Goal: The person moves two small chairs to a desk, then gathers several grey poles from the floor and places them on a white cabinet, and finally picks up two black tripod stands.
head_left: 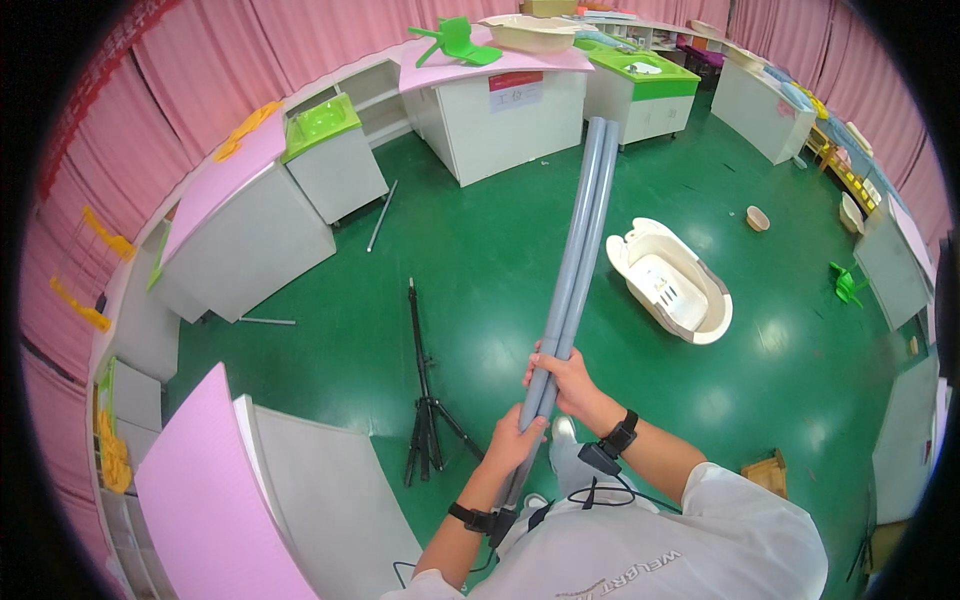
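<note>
Two long grey pipes (578, 240) lie side by side in my hands, slanting up and away from my body. My left hand (516, 440) is wrapped round their near end, low in front of my waist. Farther up, my right hand (563, 378) grips the same pipes, its fingers closed about them. To the right of the pipes a cream baby bathtub (672, 283) sits on the floor. A black tripod stand (424, 400) is upright on the floor to the left of my hands.
A pink-topped cabinet (215, 490) stands close on my left. Thin grey pipes (382, 215) lie on the green floor (480, 230) farther off. Cabinets line the room, one bearing a green plastic seat (458, 42). A small basin (757, 219) and a cardboard box (766, 473) are on the right.
</note>
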`<state>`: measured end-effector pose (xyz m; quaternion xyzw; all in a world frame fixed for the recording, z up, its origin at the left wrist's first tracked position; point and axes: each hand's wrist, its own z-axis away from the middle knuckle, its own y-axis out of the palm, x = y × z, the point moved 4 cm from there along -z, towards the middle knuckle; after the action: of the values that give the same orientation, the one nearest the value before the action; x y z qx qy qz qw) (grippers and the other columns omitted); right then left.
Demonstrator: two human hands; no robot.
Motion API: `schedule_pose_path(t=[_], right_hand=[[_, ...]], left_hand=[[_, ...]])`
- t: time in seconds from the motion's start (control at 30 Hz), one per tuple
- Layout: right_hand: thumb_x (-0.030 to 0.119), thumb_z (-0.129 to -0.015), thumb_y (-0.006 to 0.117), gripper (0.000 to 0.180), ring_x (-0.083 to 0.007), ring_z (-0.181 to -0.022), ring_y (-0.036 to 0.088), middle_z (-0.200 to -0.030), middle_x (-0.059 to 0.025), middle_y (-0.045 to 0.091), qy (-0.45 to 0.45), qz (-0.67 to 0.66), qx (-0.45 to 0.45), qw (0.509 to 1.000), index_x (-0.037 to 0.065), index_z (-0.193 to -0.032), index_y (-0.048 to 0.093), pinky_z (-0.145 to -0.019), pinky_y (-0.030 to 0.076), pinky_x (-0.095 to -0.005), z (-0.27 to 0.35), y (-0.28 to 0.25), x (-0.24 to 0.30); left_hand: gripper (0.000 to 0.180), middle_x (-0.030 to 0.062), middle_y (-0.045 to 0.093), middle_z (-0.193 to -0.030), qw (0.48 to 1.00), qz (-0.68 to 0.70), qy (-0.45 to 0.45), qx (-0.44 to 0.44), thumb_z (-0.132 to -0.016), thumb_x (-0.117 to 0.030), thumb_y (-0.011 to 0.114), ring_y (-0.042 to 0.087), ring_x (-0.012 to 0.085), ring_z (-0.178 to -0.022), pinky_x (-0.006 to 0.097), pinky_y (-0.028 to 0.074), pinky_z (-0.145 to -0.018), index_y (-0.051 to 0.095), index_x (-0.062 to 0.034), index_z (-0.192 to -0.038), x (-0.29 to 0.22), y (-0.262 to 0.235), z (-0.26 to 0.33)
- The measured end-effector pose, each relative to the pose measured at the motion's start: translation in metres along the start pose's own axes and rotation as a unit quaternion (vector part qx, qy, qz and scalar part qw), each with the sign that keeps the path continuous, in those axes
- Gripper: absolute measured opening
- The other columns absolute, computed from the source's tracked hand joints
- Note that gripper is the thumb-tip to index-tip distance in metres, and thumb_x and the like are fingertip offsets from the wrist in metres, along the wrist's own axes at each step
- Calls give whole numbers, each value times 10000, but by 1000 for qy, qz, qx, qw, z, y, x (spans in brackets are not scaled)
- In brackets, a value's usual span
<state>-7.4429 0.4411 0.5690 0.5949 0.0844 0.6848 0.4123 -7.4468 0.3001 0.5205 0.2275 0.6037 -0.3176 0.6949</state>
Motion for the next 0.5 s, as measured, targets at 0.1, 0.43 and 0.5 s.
schedule_pose_path(t=[0.1,0.43,0.5], right_hand=[[39,-777,613,270,-204,-649,580,-757,-90,544,9,-15,10,1000,10,-992,452,-625,526,-366,-74,9,8],[41,-782,579,232,-213,-640,578,-709,-87,531,18,-1,-1,1000,20,-974,450,-599,528,-378,-353,64,44],[28,-778,581,233,-214,-594,579,-704,-87,534,-1,-11,-14,1000,13,-974,456,-550,519,-363,-423,93,67]], left_hand=[[237,59,626,-782,999,36,-12,23,-880,-239,571,594,116,-664,282,486,-608,546,-16,-953,22,-32,-77],[309,82,623,-968,977,156,-131,65,-900,-222,536,601,160,-778,301,484,-717,512,1,-1113,15,-171,-311],[324,70,625,-969,974,152,-133,102,-905,-243,527,596,157,-790,308,479,-730,511,-5,-1125,-3,-213,-367]])
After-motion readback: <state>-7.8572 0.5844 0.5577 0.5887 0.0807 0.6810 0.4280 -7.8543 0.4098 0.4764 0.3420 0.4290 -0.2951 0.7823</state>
